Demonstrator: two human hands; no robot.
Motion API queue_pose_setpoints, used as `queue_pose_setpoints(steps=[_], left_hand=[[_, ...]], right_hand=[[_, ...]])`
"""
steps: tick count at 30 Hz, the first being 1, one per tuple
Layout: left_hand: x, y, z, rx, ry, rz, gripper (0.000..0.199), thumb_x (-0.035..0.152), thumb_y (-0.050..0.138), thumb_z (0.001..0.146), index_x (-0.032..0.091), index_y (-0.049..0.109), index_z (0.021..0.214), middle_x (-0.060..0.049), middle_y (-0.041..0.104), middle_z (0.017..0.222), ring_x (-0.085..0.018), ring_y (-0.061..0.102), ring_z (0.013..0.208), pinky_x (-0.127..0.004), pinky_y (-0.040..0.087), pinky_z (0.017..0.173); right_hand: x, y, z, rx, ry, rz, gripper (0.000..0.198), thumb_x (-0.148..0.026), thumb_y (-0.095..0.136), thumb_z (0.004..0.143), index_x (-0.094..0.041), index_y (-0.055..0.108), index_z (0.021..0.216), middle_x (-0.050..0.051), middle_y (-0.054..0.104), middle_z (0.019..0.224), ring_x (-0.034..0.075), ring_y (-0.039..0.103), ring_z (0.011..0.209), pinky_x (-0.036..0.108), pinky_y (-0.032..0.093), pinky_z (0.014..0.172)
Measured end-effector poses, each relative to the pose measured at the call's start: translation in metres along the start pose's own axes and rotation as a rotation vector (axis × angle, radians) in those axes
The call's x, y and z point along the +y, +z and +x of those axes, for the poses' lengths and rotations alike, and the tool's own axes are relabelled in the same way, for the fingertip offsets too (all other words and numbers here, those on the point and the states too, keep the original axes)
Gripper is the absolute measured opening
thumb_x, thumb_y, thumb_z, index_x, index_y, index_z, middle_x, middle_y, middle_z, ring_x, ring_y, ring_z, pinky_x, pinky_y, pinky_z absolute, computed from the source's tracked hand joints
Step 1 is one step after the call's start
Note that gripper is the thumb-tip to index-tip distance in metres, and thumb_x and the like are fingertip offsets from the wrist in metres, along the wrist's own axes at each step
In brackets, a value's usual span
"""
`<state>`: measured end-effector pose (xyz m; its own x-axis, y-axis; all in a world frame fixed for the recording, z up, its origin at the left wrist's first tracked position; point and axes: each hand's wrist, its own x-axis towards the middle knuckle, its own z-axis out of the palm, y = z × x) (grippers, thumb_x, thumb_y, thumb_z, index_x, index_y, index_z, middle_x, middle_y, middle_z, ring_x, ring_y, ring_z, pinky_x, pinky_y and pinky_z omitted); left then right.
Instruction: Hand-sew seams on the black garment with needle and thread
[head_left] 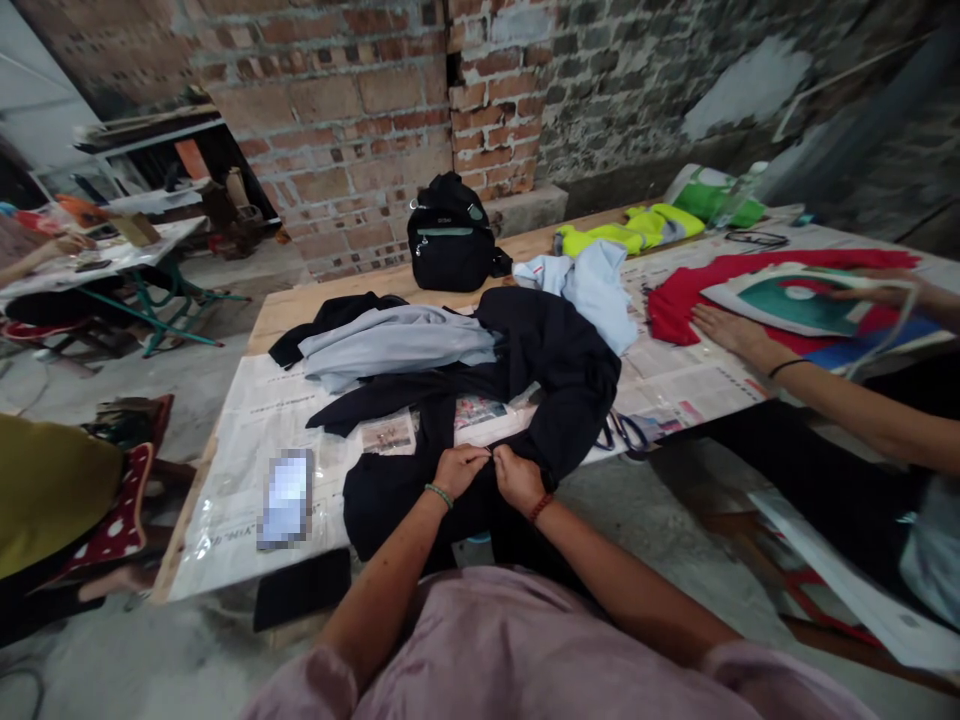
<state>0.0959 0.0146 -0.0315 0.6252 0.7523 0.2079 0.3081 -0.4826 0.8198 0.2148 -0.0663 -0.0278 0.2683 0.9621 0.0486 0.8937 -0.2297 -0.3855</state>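
Observation:
Close to my body, at the table's front edge, both hands meet over a black garment (566, 350) with their fingertips almost touching. My left hand (459, 472) is closed in a pinch on the dark cloth. My right hand (519, 478) is also closed, thumb against fingers, on the same cloth. Anything small between the fingertips is too fine to make out. Black fabric spreads over the tabletop beyond my hands and hangs toward my lap. A light grey garment (397, 345) lies on top of its far left part.
A phone (285, 498) lies left on the newspaper-covered table (225, 500). Scissors (626, 432) rest right of the black cloth. Behind are a black bag (450, 240), a pale blue garment (589, 285) and a yellow garment (637, 230). At right, another person irons red cloth with an iron (787, 298).

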Motion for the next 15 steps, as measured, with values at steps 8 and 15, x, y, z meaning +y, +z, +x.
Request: queue_pose_setpoints(steps=[8,15], left_hand=[[0.0,-0.002,0.0,0.078,-0.005,-0.021,0.014,0.016,0.057,0.073,0.019,0.068,0.079,-0.002,0.068,0.081,-0.013,0.062,0.077,-0.025,0.049,0.075],[0.003,-0.003,0.0,0.096,-0.017,-0.024,0.014,0.016,0.056,0.073,0.02,0.068,0.08,-0.002,0.068,0.082,-0.013,0.062,0.079,-0.026,0.049,0.077]], right_hand=[[-0.004,-0.004,0.005,0.017,0.035,0.125,0.02,-0.025,0.035,0.083,-0.017,0.053,0.089,0.004,0.063,0.074,0.013,0.057,0.064,0.021,0.033,0.056],[0.011,-0.01,-0.006,0.026,0.062,0.291,0.018,-0.029,0.041,0.079,-0.02,0.055,0.073,0.001,0.06,0.063,0.012,0.055,0.058,0.02,0.033,0.053]])
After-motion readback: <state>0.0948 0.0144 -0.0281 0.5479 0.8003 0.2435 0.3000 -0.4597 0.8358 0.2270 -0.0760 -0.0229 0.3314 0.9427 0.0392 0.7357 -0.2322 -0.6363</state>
